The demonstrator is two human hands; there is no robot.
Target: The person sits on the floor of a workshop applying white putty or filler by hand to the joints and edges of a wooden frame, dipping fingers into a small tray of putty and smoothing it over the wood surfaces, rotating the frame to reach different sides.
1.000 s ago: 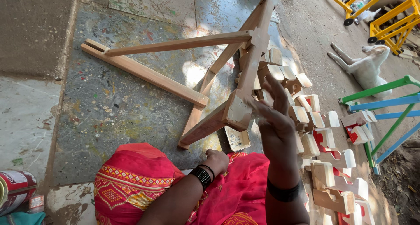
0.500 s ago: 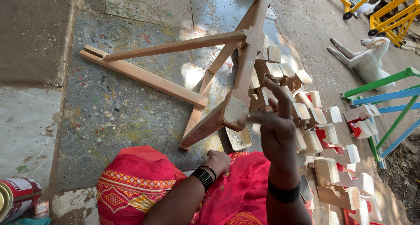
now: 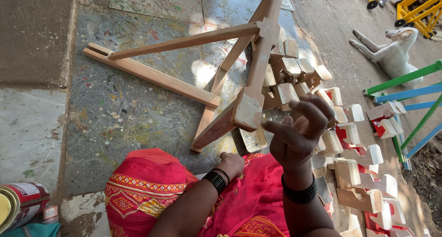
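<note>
A bare wooden frame (image 3: 258, 66) of long bars stands tilted on the paint-spattered stone floor (image 3: 119, 112) in front of me. Its near end (image 3: 247, 111) is smeared with pale paint. My right hand (image 3: 299, 131) is raised just right of that end, fingers bent and apart, with nothing in it. My left hand (image 3: 232, 165) rests curled on the red cloth (image 3: 152, 186) over my lap, below the frame's end. Nothing shows in its fingers. A small paint-marked wooden piece (image 3: 253, 140) lies under the frame's end.
Several small wooden pieces (image 3: 359, 158), some painted red and white, lie in rows on the right. A paint tin (image 3: 18, 207) stands at the bottom left. A white dog (image 3: 391, 52) lies at the upper right near green and blue bars (image 3: 405, 85) and yellow frames (image 3: 414, 6).
My right hand has come away from the frame's bar and drawn back a little to the right, its fingers now free. My left hand has stayed on my lap.
</note>
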